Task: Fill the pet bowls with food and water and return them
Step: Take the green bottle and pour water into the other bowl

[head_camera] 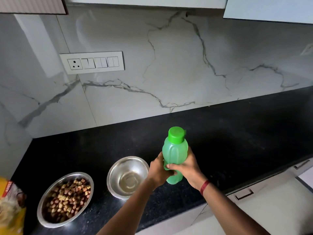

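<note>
On the black counter (237, 141) a person holds a green water bottle (175, 153) with both hands. The bottle stands straight up, and its bright green cap (176, 134) is on. The left hand (158, 170) is curled round the bottle's lower part from the left side. The right hand (188, 168) is curled round it from the right, with its fingers lying across the front. A red thread band (204, 187) sits on the right wrist. It is hard to tell if the bottom of the bottle touches the counter or is just above it.

Just to the left of the bottle is a shiny steel bowl (118, 168) with no food in it. Farther left of the bottle is a second steel bowl (54, 185), full of brown and tan pet food bits (67, 197). Farthest left of the bottle, at the edge of the view, is a yellow food bag (11, 206), only partly seen.

The counter is dark and speckled, and it runs away to the right of the bottle. Behind the bottle the wall (169, 65) is pale grey stone with dark wavy lines. Up and to the left of the bottle, a white plate with a socket and switches (92, 62) is set in that wall. High above the bottle hang light cupboards (271, 7). Below and to the right of the bottle are pale drawers (271, 209) with metal handles (243, 195).
</note>
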